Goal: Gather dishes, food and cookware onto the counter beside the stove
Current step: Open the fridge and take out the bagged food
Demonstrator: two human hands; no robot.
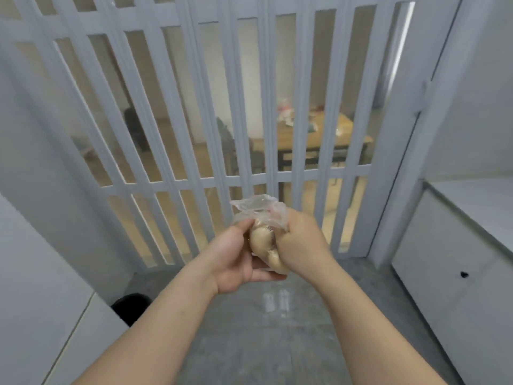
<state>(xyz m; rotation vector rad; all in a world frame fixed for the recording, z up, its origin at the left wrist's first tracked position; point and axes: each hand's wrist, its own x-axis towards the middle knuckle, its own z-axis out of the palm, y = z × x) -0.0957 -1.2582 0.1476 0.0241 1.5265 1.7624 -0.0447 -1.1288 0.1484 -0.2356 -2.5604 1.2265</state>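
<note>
so both hands are on the bag of potatoes point(266, 240), held upright in front of the folding door point(194, 107): left hand point(236, 259) cups underneath, right hand point(302, 243) grips its side, counter point(472, 207) off right

Both hands hold a clear plastic bag point(259, 218) of pale round food, perhaps potatoes point(261, 240): left hand point(238, 259) beneath, right hand point(302, 243) gripping its side.

Single head-worn wide-angle view, aimed forward and down. Left hand point(238, 262) and right hand point(302, 245) sit close, mid-frame, with forearms entering from the bottom edge. Camera faces a folding door point(194, 107), farther off. Floor point(249, 343) fills the lower frame.
</note>
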